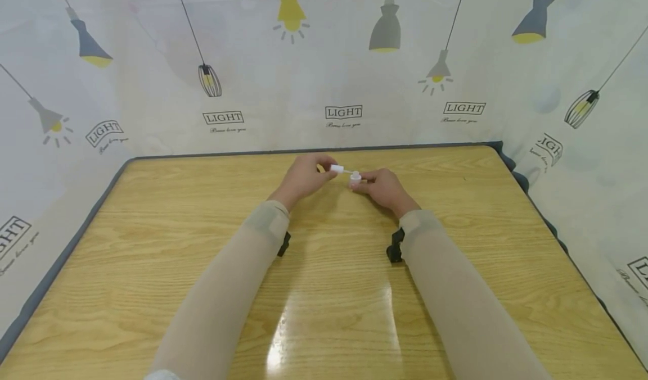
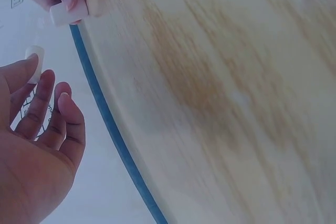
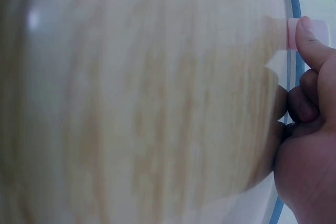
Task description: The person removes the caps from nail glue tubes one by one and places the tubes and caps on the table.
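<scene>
Left hand (image 1: 304, 177) — thumb and forefinger pinched on a small white cylindrical cap (image 1: 336, 168), other fingers loosely bent and off it. A thin pale stem (image 1: 347, 171) sticks out of the cap toward the person's right, held clear above the table.

Right hand (image 1: 387, 189) closed around a small white bottle (image 1: 355, 180) with a narrow neck: thumb on one side, fingers on the other, spare fingers curled in and resting on the tabletop. Bottle is off its cap, upright, near the far edge of the table; base looks to be on the surface. Stem end is right by the bottle mouth — can't tell if it touches.

Table (image 1: 152, 228) is glossy yellow-brown wood grain, with a dark blue-grey border (image 2: 105, 114) along the far edge. Behind it, a white fabric backdrop (image 1: 283, 87) printed with hanging lamps and "LIGHT". Beige sleeves (image 1: 466, 295) on both arms, black wrist mount (image 1: 395, 247) at the right cuff.
</scene>
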`<state>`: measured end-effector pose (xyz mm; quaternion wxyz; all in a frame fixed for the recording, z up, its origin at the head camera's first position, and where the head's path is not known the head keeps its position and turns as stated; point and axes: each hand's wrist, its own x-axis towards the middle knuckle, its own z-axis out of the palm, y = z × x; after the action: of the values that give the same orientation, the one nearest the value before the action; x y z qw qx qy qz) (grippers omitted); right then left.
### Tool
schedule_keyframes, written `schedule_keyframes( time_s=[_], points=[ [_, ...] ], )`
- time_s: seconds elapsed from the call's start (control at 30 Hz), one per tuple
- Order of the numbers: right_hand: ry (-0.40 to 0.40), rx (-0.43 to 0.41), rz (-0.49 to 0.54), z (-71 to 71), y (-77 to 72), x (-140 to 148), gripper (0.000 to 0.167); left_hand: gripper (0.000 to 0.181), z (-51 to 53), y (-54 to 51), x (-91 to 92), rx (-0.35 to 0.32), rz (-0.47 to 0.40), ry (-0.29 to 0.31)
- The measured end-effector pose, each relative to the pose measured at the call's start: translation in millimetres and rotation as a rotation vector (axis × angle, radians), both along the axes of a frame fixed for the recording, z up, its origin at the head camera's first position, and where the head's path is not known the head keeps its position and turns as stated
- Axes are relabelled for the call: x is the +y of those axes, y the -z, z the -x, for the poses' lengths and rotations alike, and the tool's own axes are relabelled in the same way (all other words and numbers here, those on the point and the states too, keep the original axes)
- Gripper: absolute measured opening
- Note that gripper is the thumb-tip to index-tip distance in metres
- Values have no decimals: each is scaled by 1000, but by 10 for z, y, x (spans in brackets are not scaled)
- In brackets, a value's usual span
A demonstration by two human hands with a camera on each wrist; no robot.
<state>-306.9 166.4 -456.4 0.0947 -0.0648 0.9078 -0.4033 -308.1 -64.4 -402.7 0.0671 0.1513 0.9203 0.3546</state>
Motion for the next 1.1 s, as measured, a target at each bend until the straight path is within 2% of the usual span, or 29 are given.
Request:
schedule_keyframes(
  time_s=[0.9,1.1],
  points=[
    [0,-29,13,-3,-7,6,51,26,-17,-16,-55,9,4,-22],
    [3,-46,23,6,-7,5,53,27,-9,-23,-75,-6,6,-37]
  ],
)
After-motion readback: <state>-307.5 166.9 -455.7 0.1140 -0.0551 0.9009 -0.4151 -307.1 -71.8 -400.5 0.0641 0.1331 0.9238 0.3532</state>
